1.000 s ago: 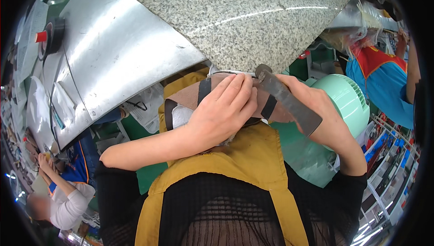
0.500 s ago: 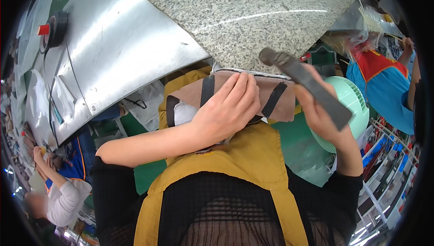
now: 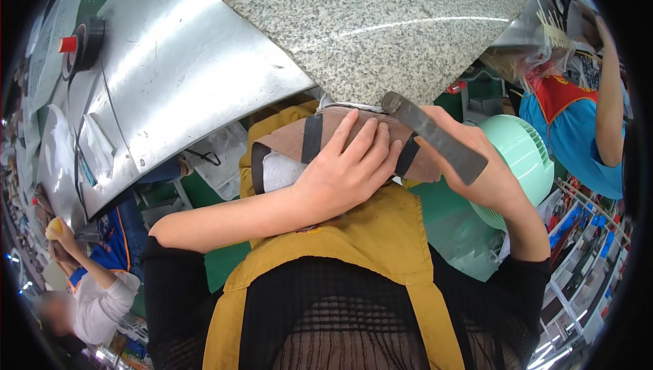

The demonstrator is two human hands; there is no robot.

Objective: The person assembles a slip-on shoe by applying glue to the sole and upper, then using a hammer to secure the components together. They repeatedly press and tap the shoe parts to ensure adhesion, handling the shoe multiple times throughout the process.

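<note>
Four left fingers (image 3: 364,141) touch brown material (image 3: 332,124) (hammer (image 3: 442,142) alongside) near the slab's (image 3: 401,37) edge.

The hammer (image 3: 439,140) looked like dark, matt metal with a scuffed face. The brown piece (image 3: 282,141) had a soft, dull, leathery surface, and its black strips (image 3: 312,139) looked smooth. The stone slab (image 3: 381,30) was speckled and polished, the table (image 3: 183,64) shiny, lightly scratched metal. The apron (image 3: 340,241) was matt cloth, the shirt (image 3: 326,322) sheer, ribbed fabric, the fan (image 3: 515,145) smooth plastic.
</note>
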